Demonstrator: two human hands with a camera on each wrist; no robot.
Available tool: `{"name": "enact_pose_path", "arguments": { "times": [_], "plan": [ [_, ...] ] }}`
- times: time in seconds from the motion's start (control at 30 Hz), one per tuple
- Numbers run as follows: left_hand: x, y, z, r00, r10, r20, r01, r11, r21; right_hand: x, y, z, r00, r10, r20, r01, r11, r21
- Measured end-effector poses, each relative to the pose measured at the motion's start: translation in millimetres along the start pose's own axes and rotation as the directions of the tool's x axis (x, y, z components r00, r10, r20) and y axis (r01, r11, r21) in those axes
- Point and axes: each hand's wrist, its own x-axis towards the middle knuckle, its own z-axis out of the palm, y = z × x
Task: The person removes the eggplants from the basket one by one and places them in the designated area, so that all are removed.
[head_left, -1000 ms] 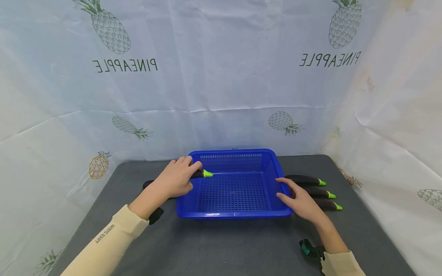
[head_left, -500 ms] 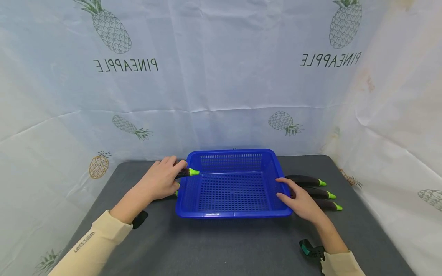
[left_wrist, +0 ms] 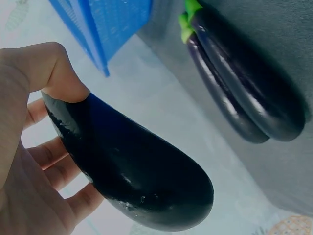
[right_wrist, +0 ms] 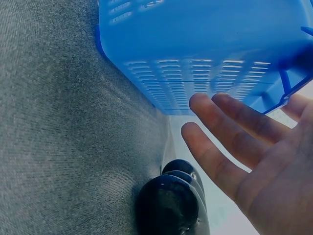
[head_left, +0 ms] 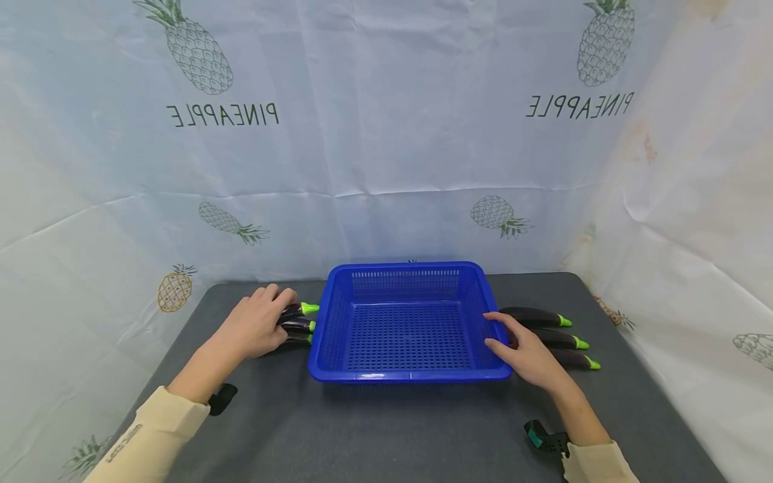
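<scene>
In the left wrist view my left hand (head_left: 255, 325) grips an eggplant (left_wrist: 146, 169) between thumb and fingers, its thick end jutting free. In the head view the eggplant's green stem (head_left: 310, 308) points at the left side of a blue slotted basket (head_left: 410, 376). Two more eggplants (left_wrist: 244, 73) lie side by side on the table below the held one. On the basket's right side, my right hand (head_left: 527, 352) holds the rim, its thumb over the edge and several fingers (right_wrist: 227, 134) along the outer wall. The inside of the basket holds nothing visible.
Several eggplants (head_left: 546, 337) lie in a row to the right of the basket, partly behind the right hand. A dark grey table (head_left: 386, 436) carries everything, and a white pineapple-print cloth (head_left: 386, 147) hangs behind and along the sides.
My left hand has moved left and down with the eggplant, from over the basket's left rim to beside the other two eggplants. The right hand and the basket have stayed in place.
</scene>
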Motion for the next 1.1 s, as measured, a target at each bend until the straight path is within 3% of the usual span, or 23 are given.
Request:
{"name": "enact_pose_path", "arguments": {
  "times": [0.3, 0.8, 1.1],
  "plan": [
    [-11.4, -13.7, 13.4, 0.998, -0.058, 0.027, 0.058, 0.998, -0.021, 0.6, 2.4, 0.1, 1.0, 0.005, 0.005, -0.005, 1.0, -0.002],
    [-24.4, -17.1, 57.0, 0.989, -0.101, 0.112, 0.102, 0.995, -0.005, 0.6, -1.2, -0.5, 1.0, 0.011, 0.016, -0.011, 1.0, 0.016],
    [-28.2, -11.0, 77.0, 0.996, -0.048, 0.08, 0.046, 0.999, 0.024, -0.3, -1.7, 0.2, 1.0, 0.004, 0.013, -0.004, 1.0, 0.003]
  ]
}}
